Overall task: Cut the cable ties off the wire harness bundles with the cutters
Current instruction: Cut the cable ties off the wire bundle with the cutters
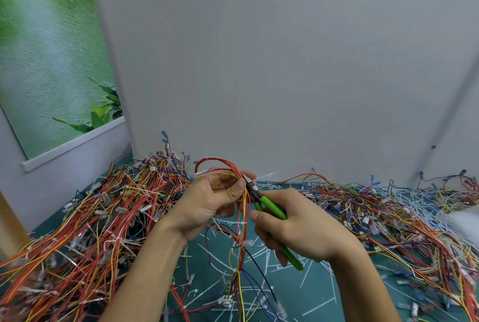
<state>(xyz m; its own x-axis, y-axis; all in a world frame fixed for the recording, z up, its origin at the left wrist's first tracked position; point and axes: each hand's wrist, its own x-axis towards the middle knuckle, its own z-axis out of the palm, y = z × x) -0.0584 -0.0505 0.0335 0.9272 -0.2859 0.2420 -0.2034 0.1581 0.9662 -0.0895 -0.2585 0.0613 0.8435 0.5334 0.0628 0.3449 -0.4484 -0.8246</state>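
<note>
My left hand (216,198) grips a looped bundle of red and yellow wires (242,228) above the mat, thumb pinching the strands near the top. My right hand (293,228) is curled round the green handles of the cutters (272,209). The cutters' metal jaws (251,184) sit against the bundle just right of my left thumb. A white cable tie (239,222) wraps the hanging wires below my hands, and another tie (247,242) sits lower. The bundle's tail with a white connector (226,299) hangs down to the mat.
A large heap of tied harnesses (103,218) fills the left side. Loose wires (388,218) spread across the right. Several cut white ties (305,277) litter the green mat (305,303). A grey wall (259,62) stands close behind.
</note>
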